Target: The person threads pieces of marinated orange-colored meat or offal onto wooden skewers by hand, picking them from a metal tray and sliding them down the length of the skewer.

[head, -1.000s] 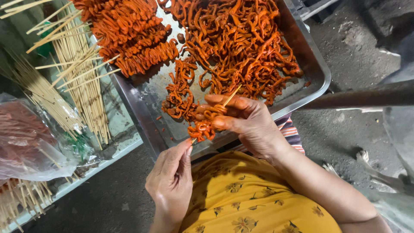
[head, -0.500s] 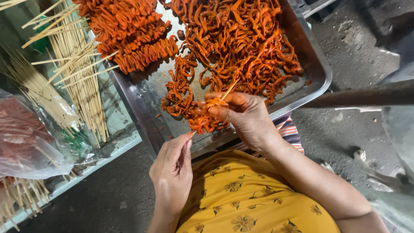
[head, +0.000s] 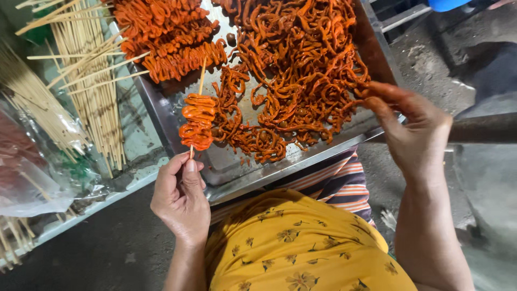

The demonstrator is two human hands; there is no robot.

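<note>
Pinching the bare lower end of a bamboo skewer (head: 197, 116) between thumb and curled fingers, the left hand (head: 180, 196) holds the stick nearly upright over the near edge of the steel tray (head: 258, 175), probably so the folded orange strips already threaded on it hang clear of the palm and any drips fall onto the metal. The threaded bunch sits just above the fingertips, with the pointed tip poking out free above it. The right hand (head: 412, 132) reaches into the loose heap of orange strips (head: 299, 81) at the tray's right side, its fingers bent and nearly closed at the pile's edge; whether they actually grip a strip cannot be told. Finished skewers (head: 167, 40) lie stacked at the tray's far left corner, apart from the loose heap. Spare bare sticks (head: 89, 81) lie just beside the tray on the left.
</note>
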